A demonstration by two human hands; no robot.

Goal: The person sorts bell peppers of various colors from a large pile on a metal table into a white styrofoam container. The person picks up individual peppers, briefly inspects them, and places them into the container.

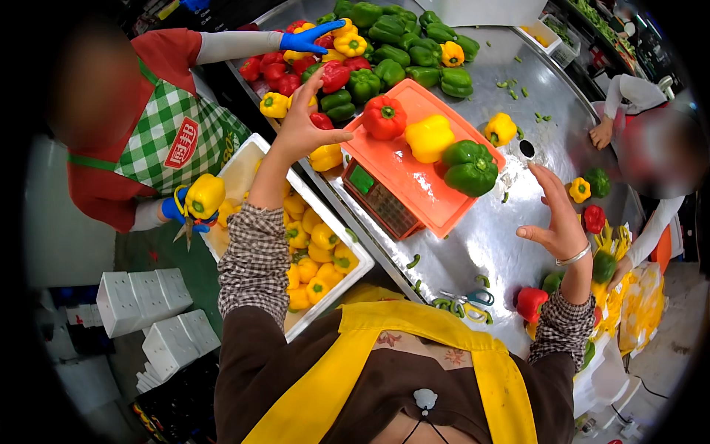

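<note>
A red bell pepper, a yellow bell pepper and a green bell pepper lie in a row on the orange tray of a digital scale. My left hand is raised with spread fingers at the tray's left corner, near the red pepper, holding nothing. My right hand hovers over the metal table, right of the tray, its fingers apart and empty. A loose yellow pepper rests on the table beyond the tray.
Green peppers and red peppers are piled at the back. A foam box of yellow peppers stands left. Scissors lie near me. One co-worker's gloved hand touches the pile; another co-worker's hand is at right.
</note>
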